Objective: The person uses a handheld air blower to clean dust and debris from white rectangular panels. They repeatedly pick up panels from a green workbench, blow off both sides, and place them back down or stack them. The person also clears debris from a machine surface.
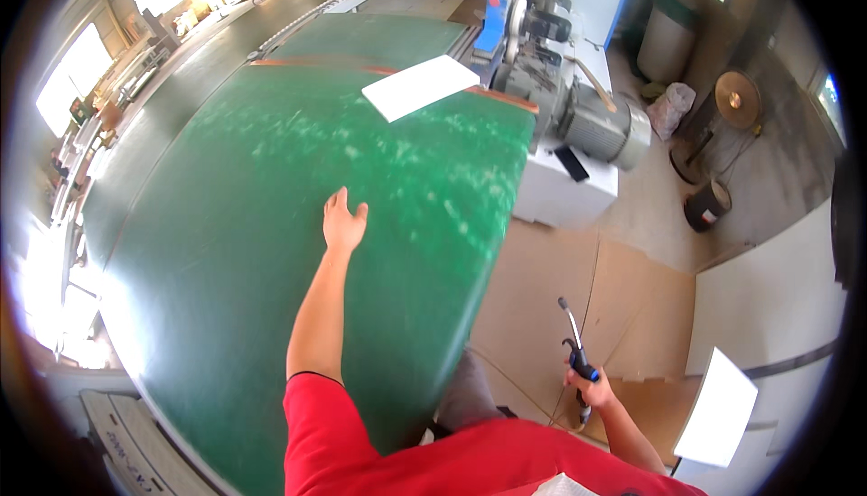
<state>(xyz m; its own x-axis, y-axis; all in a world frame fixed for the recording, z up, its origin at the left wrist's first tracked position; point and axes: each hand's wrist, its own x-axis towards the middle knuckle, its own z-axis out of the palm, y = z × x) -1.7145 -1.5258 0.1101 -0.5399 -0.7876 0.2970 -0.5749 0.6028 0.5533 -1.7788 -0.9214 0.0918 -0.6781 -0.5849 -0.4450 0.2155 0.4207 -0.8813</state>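
My left hand (343,223) reaches out over the green tabletop (271,315), its fingers apart and nothing in them. Farther off, past that hand, a flat white board (420,88) lies across the far side of the green surface, near the machine. My right hand (591,389) is wrapped round the grip of an air blow gun (578,352), black with a blue ring and a metal nozzle pointing away from me. It is held off the table's right edge, above the cardboard on the floor.
A machine with a grey motor (601,126) and blue guard (493,22) stands beyond the table. Beside it, a black phone (572,164) lies on a white surface. Cardboard (623,306) covers the floor. At right are a white panel (718,410), a black bucket (707,205) and a fan (738,99).
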